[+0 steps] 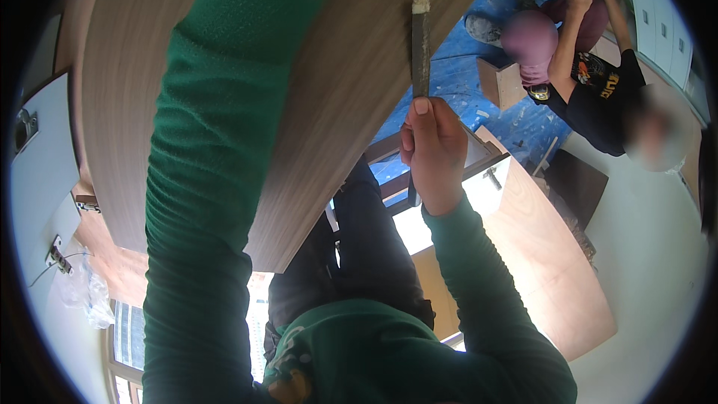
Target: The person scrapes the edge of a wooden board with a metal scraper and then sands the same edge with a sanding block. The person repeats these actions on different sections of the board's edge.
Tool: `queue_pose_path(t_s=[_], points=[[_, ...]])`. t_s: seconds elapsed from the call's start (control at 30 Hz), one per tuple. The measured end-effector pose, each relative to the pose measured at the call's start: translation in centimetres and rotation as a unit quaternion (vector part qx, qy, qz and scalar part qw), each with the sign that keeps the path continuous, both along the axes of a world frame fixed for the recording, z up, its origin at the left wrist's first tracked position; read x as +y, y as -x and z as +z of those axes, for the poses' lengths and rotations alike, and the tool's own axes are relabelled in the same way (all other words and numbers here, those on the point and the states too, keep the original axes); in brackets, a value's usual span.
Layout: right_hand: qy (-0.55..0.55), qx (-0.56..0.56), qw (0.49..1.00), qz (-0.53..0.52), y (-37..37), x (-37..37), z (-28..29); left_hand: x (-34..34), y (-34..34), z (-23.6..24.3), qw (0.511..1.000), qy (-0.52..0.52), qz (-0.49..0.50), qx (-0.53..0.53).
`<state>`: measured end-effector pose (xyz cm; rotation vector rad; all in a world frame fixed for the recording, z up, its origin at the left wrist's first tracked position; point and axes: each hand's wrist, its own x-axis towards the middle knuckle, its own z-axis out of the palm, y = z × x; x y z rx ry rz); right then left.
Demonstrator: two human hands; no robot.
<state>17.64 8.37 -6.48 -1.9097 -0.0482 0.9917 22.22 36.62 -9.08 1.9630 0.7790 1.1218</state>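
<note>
My right hand (434, 151) is closed round a flat grey metal bar (421, 52), thumb along its face. The bar is narrow and worn, has a whitish, crumbly-looking tip, and points away from me; its exact kind is unclear. Its other end shows below my fingers. Beside it lies a large wood-grain panel (336, 82), which the bar's far part overlaps in view. My left arm in a green sleeve (217, 120) stretches across the panel to the upper edge. Only a sliver of skin shows past the cuff, and my left hand is out of view.
At the right, another person (598, 82) sits low near white drawers (662, 11), holding something small. Blue sheeting (449, 67) covers the floor, with a small wooden box (499, 82) on it. White doors with hinges (45, 172) stand at the left. A pale plywood panel (550, 254) is at the right.
</note>
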Motion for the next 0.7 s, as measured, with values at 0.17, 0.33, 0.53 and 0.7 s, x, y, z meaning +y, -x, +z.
queue_pose_path(t_s=[0.17, 0.33, 0.53, 0.7], points=[[-0.004, -0.006, 1.0, -0.03, -0.9, 0.9, -0.6, -0.4, 0.3, 0.5, 0.994, 0.07, -0.054, -0.063], [0.011, 0.026, 0.999, -0.027, -0.7, 0.4, -0.1, -0.4, 0.3, 0.9, 0.996, 0.082, -0.039, -0.011], [-0.027, 0.006, 0.997, -0.071, -4.1, 3.1, -0.4, -0.6, 0.6, 1.4, 0.995, 0.065, -0.058, -0.041], [-0.06, -0.002, 0.997, -0.041, -3.0, 2.8, -0.8, -0.2, 0.4, 1.4, 0.996, 0.082, -0.028, 0.001]])
